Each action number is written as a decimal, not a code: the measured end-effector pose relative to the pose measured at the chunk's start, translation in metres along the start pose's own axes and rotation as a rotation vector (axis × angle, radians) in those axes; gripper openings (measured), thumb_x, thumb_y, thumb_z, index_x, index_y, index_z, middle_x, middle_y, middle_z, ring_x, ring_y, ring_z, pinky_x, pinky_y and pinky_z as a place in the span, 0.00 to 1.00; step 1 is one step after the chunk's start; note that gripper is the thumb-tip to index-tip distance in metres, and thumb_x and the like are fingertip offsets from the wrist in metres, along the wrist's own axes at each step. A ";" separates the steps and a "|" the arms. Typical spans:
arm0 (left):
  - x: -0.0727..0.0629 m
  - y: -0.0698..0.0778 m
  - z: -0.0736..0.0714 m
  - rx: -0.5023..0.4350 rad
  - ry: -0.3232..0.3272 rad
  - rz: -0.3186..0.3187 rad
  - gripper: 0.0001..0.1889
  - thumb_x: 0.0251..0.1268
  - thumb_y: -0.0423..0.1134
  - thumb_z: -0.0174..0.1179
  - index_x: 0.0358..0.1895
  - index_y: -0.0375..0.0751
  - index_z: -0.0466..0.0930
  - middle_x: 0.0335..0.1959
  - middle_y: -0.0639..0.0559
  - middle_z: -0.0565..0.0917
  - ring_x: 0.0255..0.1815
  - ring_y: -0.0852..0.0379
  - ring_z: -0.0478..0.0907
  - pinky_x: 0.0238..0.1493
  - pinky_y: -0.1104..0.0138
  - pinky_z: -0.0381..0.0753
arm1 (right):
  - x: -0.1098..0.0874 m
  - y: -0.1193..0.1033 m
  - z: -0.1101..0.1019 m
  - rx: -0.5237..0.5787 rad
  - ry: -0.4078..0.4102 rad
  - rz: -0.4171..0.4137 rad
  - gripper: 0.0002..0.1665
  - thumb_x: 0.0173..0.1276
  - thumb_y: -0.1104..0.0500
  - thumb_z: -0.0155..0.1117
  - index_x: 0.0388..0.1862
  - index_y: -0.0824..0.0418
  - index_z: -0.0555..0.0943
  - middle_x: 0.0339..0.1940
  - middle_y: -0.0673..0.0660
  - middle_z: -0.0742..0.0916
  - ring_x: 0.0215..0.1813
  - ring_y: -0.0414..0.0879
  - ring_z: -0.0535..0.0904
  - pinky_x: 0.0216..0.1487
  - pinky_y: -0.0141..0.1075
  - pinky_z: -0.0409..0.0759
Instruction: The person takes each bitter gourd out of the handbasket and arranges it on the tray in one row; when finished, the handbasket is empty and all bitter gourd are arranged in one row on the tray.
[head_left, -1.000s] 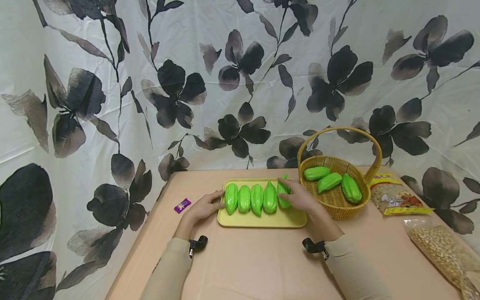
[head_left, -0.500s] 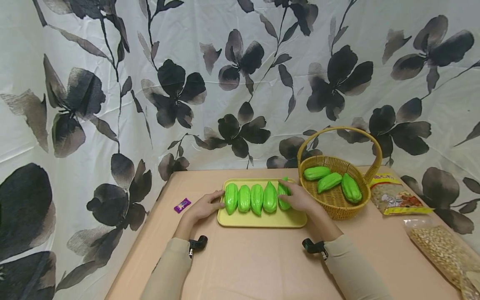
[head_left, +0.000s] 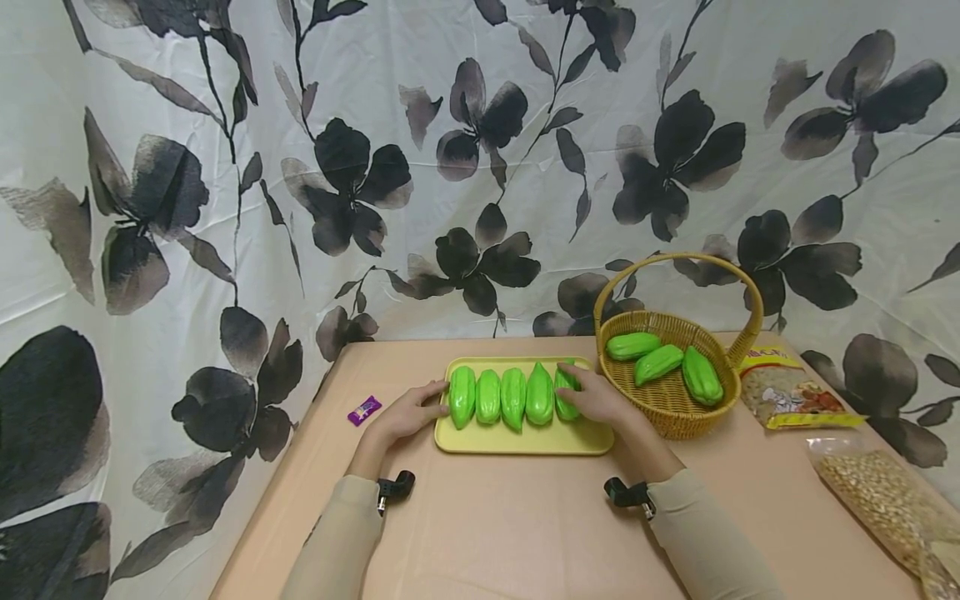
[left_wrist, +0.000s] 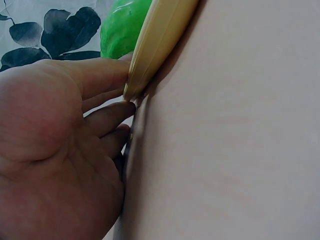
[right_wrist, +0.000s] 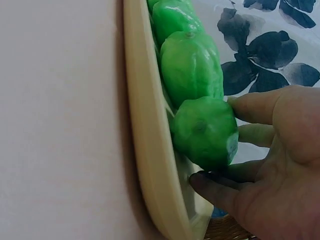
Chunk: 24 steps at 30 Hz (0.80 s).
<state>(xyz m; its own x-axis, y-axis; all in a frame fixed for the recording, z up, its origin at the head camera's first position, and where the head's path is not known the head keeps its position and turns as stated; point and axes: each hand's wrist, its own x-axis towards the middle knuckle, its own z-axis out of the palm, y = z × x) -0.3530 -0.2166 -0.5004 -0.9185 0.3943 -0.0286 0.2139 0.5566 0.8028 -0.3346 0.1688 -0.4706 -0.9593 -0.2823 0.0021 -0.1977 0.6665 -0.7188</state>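
Observation:
Side by side on a yellow tray (head_left: pixel 525 444) lies a row of several glossy green ridged gourds (head_left: pixel 513 400). My left hand (head_left: pixel 405 415) is at the tray's left end, its thumb and fingertips touching the rim; the left wrist view shows the lower fingers (left_wrist: pixel 107 117) close to the tabletop. At the right end of the row, my right hand (head_left: pixel 600 396) holds the last gourd (right_wrist: pixel 205 132) between thumb and fingers. That gourd sits within the tray, partly hidden by the hand in the head view.
A wicker basket (head_left: pixel 678 427) with a tall handle holds 3 more green gourds, just right of the tray. Beyond it lie a yellow-topped food bag (head_left: pixel 795 392) and a clear bag of pale kernels (head_left: pixel 877 492). A purple wrapped candy (head_left: pixel 364 411) lies at the left.
The rightmost gourd has shifted slightly toward me, its far tip now lower behind my right fingers. My left hand and the tray have stayed in place.

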 end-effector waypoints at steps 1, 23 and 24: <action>0.000 0.000 0.000 0.001 0.000 0.001 0.33 0.76 0.44 0.62 0.79 0.40 0.66 0.83 0.39 0.60 0.87 0.39 0.48 0.87 0.47 0.45 | 0.000 0.001 0.000 0.006 -0.001 0.001 0.37 0.83 0.52 0.56 0.83 0.62 0.60 0.81 0.70 0.68 0.83 0.68 0.58 0.82 0.64 0.58; -0.003 0.002 0.000 0.024 -0.002 0.004 0.33 0.76 0.44 0.62 0.79 0.40 0.65 0.83 0.40 0.61 0.87 0.40 0.47 0.87 0.47 0.45 | -0.003 -0.002 0.003 -0.007 0.017 -0.003 0.37 0.82 0.51 0.55 0.82 0.65 0.61 0.80 0.72 0.67 0.82 0.70 0.59 0.82 0.64 0.59; -0.003 0.002 0.000 0.027 -0.002 0.003 0.33 0.76 0.44 0.62 0.80 0.40 0.65 0.83 0.40 0.61 0.87 0.40 0.47 0.87 0.47 0.45 | -0.003 -0.002 0.002 -0.008 0.017 -0.002 0.37 0.82 0.51 0.55 0.83 0.65 0.61 0.80 0.72 0.67 0.82 0.70 0.59 0.82 0.64 0.59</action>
<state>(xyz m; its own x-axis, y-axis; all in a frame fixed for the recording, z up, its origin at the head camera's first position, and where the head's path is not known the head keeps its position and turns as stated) -0.3501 -0.2163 -0.4987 -0.9171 0.3978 -0.0275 0.2259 0.5752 0.7862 -0.3310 0.1665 -0.4706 -0.9623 -0.2717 0.0151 -0.2008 0.6716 -0.7132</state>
